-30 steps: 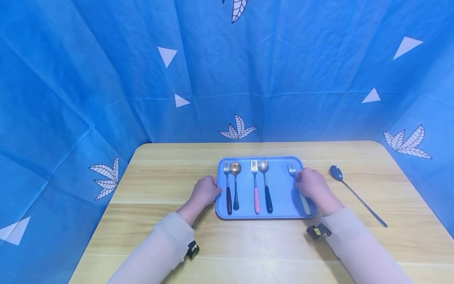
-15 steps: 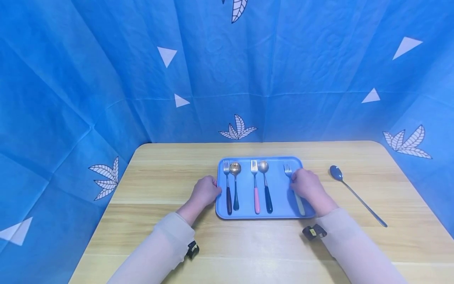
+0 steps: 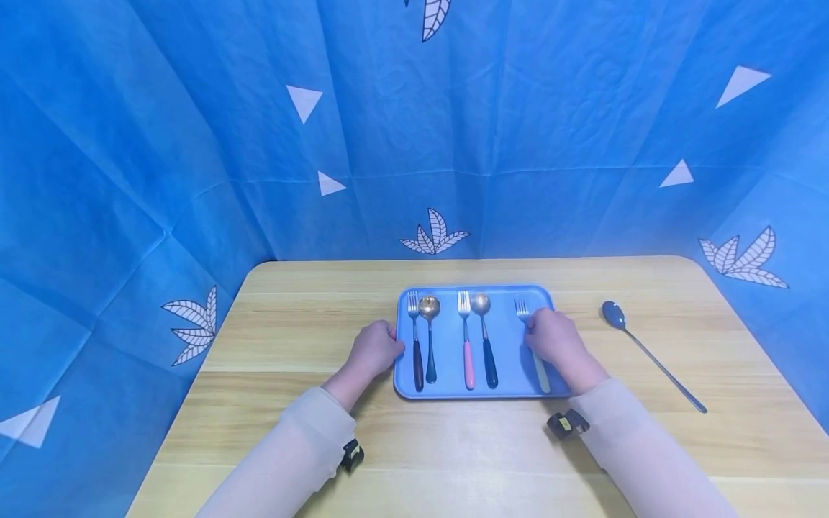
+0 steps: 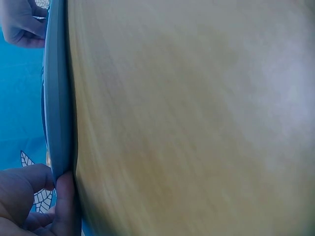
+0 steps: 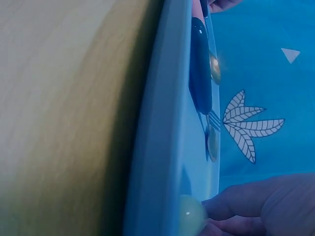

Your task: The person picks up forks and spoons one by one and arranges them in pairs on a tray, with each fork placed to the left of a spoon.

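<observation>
A blue rectangular tray (image 3: 508,363) lies on the table. At its left edge my left hand (image 3: 376,349) pinches the rim between thumb and fingers, as the left wrist view also shows. My right hand (image 3: 555,337) holds a fork with a pale handle (image 3: 540,373) over the tray's right part, tines pointing away; its middle is hidden by the fingers. To the left on the tray lie a dark-handled fork (image 3: 417,367), a gold-bowled spoon (image 3: 429,308), a pink-handled fork (image 3: 469,363) and a spoon with a dark handle (image 3: 490,363).
A long dark spoon (image 3: 654,360) lies slanted on the wooden table (image 3: 304,302), right of the tray and my right hand. Blue patterned cloth (image 3: 401,129) hangs behind the table and along both sides.
My right hand has moved a little to the left with the pale-handled fork, nearer the dark-handled spoon. The left hand and the tray have stayed in place.
</observation>
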Demonstrator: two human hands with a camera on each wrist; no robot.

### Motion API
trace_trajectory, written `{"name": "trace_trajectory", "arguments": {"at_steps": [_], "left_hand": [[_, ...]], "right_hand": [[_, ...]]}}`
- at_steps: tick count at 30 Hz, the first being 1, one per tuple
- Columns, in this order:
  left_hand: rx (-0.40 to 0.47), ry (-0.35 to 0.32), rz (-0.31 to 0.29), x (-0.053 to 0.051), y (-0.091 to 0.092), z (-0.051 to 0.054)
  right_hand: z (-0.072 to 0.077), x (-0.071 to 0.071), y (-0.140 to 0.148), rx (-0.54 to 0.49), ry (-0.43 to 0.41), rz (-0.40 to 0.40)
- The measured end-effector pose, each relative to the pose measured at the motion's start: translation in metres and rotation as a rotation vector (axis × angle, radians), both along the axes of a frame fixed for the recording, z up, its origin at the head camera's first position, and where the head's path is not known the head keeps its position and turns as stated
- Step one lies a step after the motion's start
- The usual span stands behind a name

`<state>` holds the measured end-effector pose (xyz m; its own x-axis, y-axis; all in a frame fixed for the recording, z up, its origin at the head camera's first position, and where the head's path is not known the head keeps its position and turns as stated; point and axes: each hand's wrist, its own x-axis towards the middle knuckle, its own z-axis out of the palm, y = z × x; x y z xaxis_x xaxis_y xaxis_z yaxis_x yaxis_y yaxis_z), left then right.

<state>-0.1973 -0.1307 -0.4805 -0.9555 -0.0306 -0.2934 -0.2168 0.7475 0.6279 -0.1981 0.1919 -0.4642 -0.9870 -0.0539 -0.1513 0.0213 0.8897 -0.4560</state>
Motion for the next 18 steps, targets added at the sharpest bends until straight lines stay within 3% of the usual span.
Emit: {"name": "trace_trajectory", "arguments": {"at_steps": [18], "left_hand": [[0.003, -0.009, 0.006, -0.0003, 0.0016, 0.0014]], "right_hand": [[0.0002, 0.0018, -0.0061, 0.010, 0.019, -0.025]]}}
